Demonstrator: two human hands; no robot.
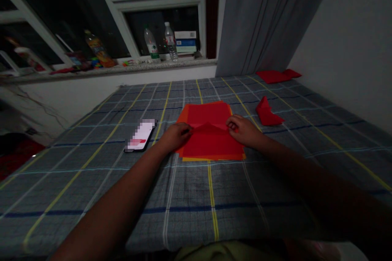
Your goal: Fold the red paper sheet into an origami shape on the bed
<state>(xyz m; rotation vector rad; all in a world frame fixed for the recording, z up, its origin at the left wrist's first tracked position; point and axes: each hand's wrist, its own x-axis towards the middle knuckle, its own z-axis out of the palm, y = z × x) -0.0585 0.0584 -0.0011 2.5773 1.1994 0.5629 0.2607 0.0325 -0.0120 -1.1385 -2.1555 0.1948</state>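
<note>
1. From where I stand, the red paper (208, 129) lies squarely between the two hands, its long axis running crosswise from the left hand (177, 136) to the right hand (244, 129).
2. Neither hand is clearly nearer: the left fingers meet its left end, the right fingers its right end.
3. Both sets of fingers look curled in and pinching those ends, though the dim light hides exactly how much paper each has caught.
4. It rests on a stack of sheets (211, 110), with orange and yellow edges poking out beneath the red, all on a plaid cloth (190, 200).
5. The paper looks thin and plain, rising to a low, blunt peak midway; its lower edge melts into the red below, so I can't tell where it ends.
6. Well to the right of it sits a folded red piece (268, 115), upright and angular.
</note>
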